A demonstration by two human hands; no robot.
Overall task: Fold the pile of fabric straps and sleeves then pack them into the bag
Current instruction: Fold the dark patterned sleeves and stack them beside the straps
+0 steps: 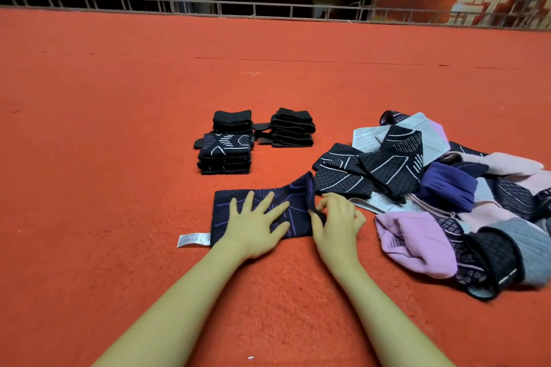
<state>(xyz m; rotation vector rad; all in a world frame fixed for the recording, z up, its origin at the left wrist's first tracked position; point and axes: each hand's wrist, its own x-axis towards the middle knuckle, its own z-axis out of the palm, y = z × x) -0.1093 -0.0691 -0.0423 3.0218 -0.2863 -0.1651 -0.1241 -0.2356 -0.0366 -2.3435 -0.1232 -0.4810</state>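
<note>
One sleeve pinned flat for folding, loose pile waiting at three o'clock

The left hand (256, 222) lies spread, fingers straight, on the dark sleeve with purple lines (259, 213), most likely to keep the stretchy knit from sliding on the red carpet (119, 128); the right hand (335, 222) pinches the sleeve's raised right-hand end between thumb and fingertips, apparently ready to bring it over. A white care label (193, 240) sticks out at the sleeve's eight o'clock corner. At twelve o'clock stand two neat stacks of folded black pieces (226, 143), squared and kept clear of the work. The unfolded pile (441, 197) sprawls at three o'clock, within the right hand's reach: soft ribbed and diamond-textured knits in black, pink, grey and purple. No bag is in view.
</note>
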